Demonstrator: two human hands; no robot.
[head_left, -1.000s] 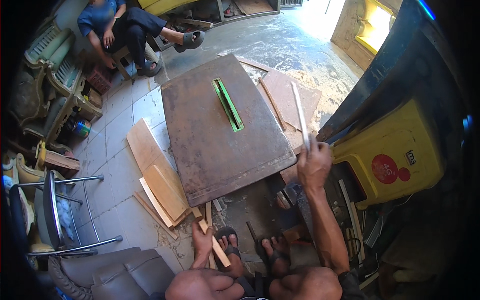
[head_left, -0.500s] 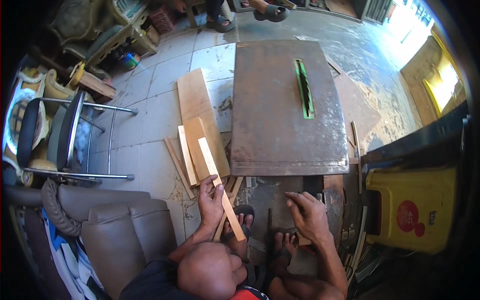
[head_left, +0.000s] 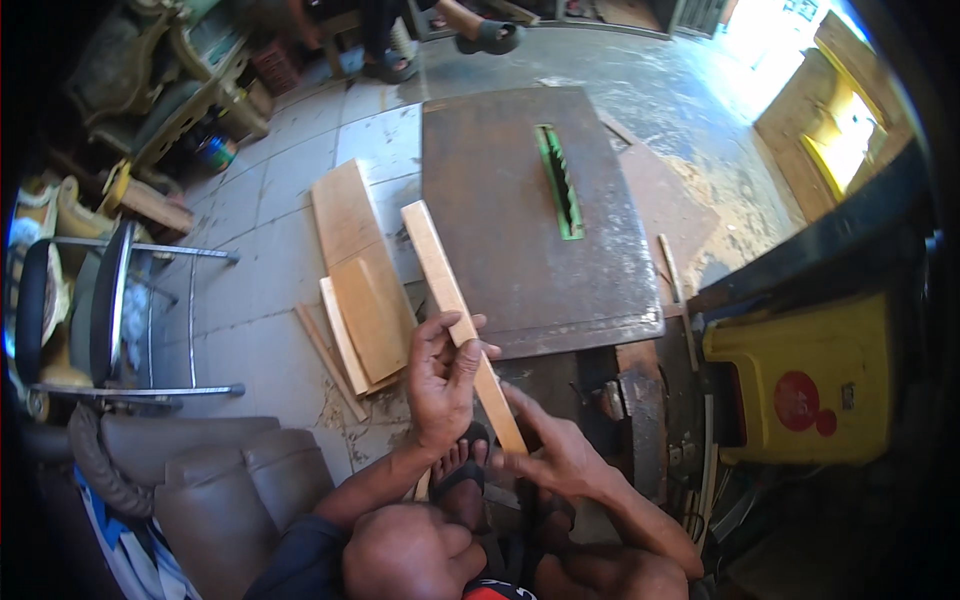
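A pale, squared wooden strip slants up and away from me, its far end over the near left part of a worn brown tabletop. My left hand is closed round the strip's middle, thumb on top. At the near end, my right hand has its thumb and fingers on either side of the wood, touching it. Set into the tabletop is a green-edged slot with a jagged dark opening. Wider boards lie on the floor to the left of the table.
A yellow plastic stool stands at the right. A metal-legged chair and a brown padded seat are on my left. Wood offcuts lie on the tiles. Another person's sandalled feet show at the far edge.
My left hand has raised the strip and moved it right, over the tabletop's edge. My right hand has come left and down from beside it to the strip's near end. The view has shifted.
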